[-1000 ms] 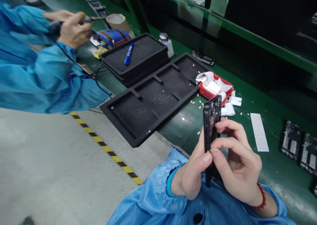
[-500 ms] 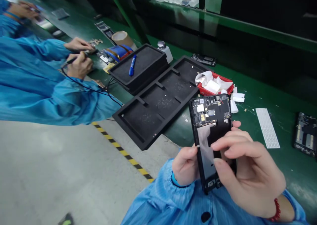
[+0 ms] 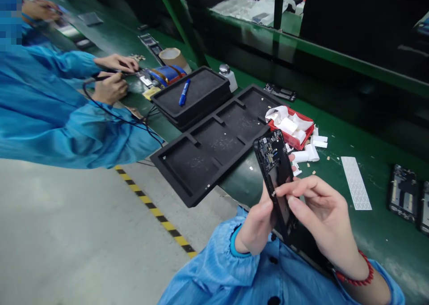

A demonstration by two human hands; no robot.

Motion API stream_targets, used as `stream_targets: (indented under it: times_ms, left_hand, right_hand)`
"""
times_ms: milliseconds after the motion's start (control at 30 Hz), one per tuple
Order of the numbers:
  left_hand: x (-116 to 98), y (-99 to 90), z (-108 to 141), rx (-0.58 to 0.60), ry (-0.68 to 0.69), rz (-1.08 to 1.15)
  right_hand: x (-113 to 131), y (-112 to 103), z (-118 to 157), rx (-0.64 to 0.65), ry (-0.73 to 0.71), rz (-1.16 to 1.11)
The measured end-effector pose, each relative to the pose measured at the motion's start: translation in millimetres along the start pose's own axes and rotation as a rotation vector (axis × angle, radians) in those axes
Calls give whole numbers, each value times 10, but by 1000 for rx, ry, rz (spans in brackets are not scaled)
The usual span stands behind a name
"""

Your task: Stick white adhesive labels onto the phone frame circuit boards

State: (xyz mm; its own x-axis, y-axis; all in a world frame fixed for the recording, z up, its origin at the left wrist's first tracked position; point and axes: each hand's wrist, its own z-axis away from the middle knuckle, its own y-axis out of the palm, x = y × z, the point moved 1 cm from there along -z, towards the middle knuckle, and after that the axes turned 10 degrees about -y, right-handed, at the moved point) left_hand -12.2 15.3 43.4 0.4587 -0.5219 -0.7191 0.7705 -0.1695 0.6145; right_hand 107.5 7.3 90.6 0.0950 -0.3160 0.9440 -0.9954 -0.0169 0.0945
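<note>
My left hand (image 3: 256,226) is closed around the lower left side of an opened smartphone (image 3: 273,159), its thumb on the near edge and fingertips showing past the far edge. The phone is tilted, with its circuit board bare at the top and a grey area below. Over the phone's lower half, my right hand (image 3: 318,211) is bent in a pinch. Its index fingertip touches the phone's left edge beside a tiny pale bit, and the thumb is close behind. Whatever lies between those fingers is too small to make out.
Left of the phone lies a black compartment tray (image 3: 201,162), beside stacked black trays (image 3: 197,95) topped by a blue marker (image 3: 184,92). A red box (image 3: 298,139) holds white paper scraps. A label sheet (image 3: 355,183) and opened phones (image 3: 403,193) lie right. A co-worker's hands (image 3: 112,83) work at left.
The phone has turned more edge-on and tilted. My right index finger has moved left across it to its left edge. The co-worker's hands have shifted slightly.
</note>
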Motion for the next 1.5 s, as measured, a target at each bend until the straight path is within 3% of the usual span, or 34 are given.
stream_targets:
  times_ms: [67,167,200,267,367,433,533,600,700,833,900,1000,1100,1200,1367,1500]
  left_hand:
    - [12,-41,-64,-84,-28,31]
    - [14,-71,-198,-343,-88,-80]
    - [9,-80,-245,-437,-76,-167]
    - [7,-92,-352,-544,0,-396]
    - [85,-89,-530,-428,24,-738]
    - [193,-66,-629,-243,-33,-841]
    - [360,-19,-729,-16,-102,-764]
    - [434,1,-784,50,-134,-649]
    - [475,-3,-862,36,-144,-582]
    - [472,-33,-930,-40,-113,-551]
    - [474,-38,-944,-75,-107,-543]
    - [488,-31,-959,-112,-101,-546]
    - [509,-25,-982,-123,-104,-545]
    - [532,-36,-1011,-134,-105,-543]
    - [585,-70,-1043,-139,-118,-602]
    - [625,-98,-1050,-114,-113,-644]
  right_hand:
    - [-93,-43,34,-93,-48,84]
    - [-300,-151,190,-298,-115,363]
    - [-386,-196,262,-303,-66,382]
    - [-566,-295,421,-227,142,216]
    - [-758,-454,664,-229,357,-48]
    - [-820,-568,815,-368,368,-4]
    - [-858,-798,1052,-589,361,100]
    - [-854,-1066,1248,-748,360,180]
    - [-754,-1693,1629,-1024,331,361]
    - [-402,-2657,2187,-1396,267,715]
    - [-203,-3016,2409,-1478,268,877]
    - [-4,-3342,2648,-1457,293,1083]
    - [5,-3505,2805,-1386,398,1257]
    - [-176,-3558,2887,-1271,575,1406]
    - [-575,-3488,2909,-922,758,1500]
    - [-565,-3576,2938,-854,853,1542]
